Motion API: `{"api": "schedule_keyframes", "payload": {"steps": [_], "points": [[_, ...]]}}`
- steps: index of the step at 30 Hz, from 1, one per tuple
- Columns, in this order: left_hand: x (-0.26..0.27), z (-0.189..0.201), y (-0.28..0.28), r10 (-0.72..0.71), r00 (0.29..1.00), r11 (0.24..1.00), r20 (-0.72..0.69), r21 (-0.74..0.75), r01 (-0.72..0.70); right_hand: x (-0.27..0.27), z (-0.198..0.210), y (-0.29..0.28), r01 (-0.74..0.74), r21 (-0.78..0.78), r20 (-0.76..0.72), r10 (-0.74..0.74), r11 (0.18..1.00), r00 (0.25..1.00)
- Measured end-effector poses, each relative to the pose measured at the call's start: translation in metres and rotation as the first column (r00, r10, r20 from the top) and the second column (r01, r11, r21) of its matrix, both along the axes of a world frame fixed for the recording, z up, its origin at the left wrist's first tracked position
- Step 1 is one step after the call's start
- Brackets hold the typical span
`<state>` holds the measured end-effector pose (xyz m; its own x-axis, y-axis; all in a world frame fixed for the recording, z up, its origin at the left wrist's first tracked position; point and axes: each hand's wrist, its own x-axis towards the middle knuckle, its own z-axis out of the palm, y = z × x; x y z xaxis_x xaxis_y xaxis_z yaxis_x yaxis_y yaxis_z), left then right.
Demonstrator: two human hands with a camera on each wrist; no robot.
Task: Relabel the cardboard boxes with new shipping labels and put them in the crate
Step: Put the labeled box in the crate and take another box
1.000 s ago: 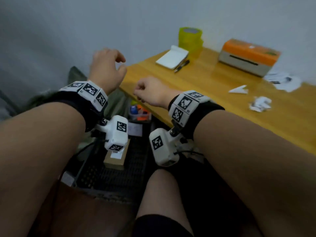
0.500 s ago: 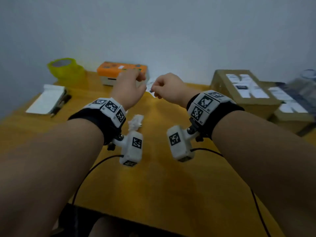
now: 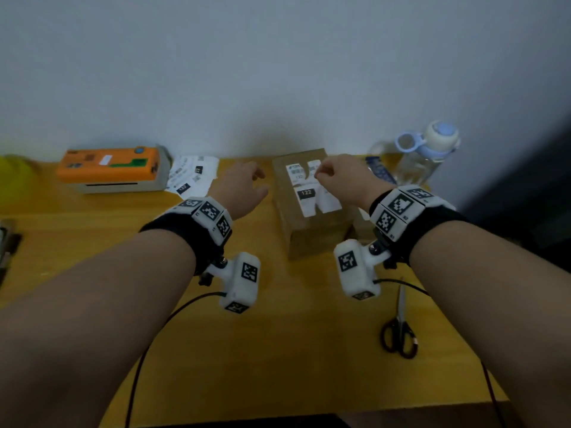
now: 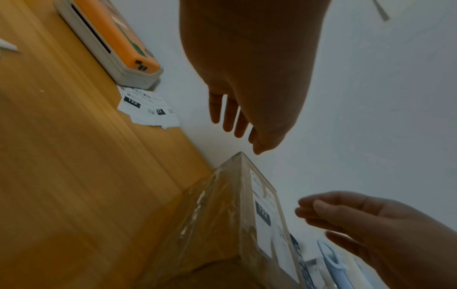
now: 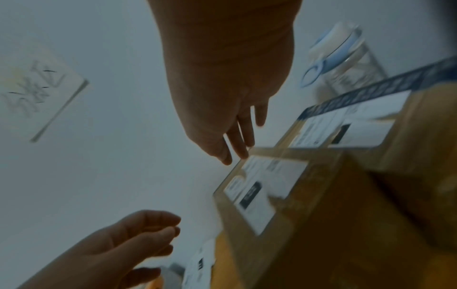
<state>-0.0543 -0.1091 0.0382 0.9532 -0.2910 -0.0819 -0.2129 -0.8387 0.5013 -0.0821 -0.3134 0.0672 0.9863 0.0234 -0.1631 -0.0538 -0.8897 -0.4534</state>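
Observation:
A brown cardboard box (image 3: 312, 230) stands on the wooden table (image 3: 278, 350) near the wall, with a torn white label marked 122 (image 3: 309, 196) on its top. My left hand (image 3: 256, 183) hovers just left of the box, fingers relaxed and holding nothing. My right hand (image 3: 324, 174) hangs over the far part of the box top, fingers loosely bent and empty. In the left wrist view the left hand (image 4: 237, 125) is above the box's far corner (image 4: 222, 215). In the right wrist view the right hand (image 5: 235, 148) reaches the box's far edge (image 5: 284, 195). The crate is out of view.
An orange label printer (image 3: 114, 168) sits at the back left with loose printed labels (image 3: 193, 176) beside it. A water bottle (image 3: 426, 156) stands at the back right. Scissors (image 3: 398, 332) lie near the right edge. A second labelled box (image 5: 371, 127) sits behind the first.
My view swung from the floor crate at the table's left end to the right part of the table. Both hands moved right and now hover at the labelled box.

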Motion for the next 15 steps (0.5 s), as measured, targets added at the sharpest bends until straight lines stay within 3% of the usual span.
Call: {"api": "schedule_keyframes", "payload": {"steps": [4, 7, 12, 15], "points": [[-0.001, -0.002, -0.026, 0.031, 0.997, 0.999, -0.065, 0.023, -0.029, 0.001, -0.003, -0.03, 0.031, -0.086, -0.118, -0.041, 0.996, 0.992], [-0.002, -0.008, -0.038, 0.066, 0.99, 0.998, -0.121, 0.004, -0.066, 0.003, -0.009, -0.037, -0.03, -0.101, -0.203, 0.009, 0.994, 0.979], [-0.005, -0.02, -0.036, 0.108, 0.959, 0.99, -0.263, -0.057, -0.127, 0.004, -0.025, -0.022, -0.033, 0.042, -0.253, 0.042, 0.999, 0.967], [-0.005, -0.031, -0.014, 0.119, 0.897, 0.975, -0.426, -0.119, -0.185, 0.004, -0.032, 0.0, -0.031, 0.082, -0.221, 0.049, 0.996, 0.974]]}}
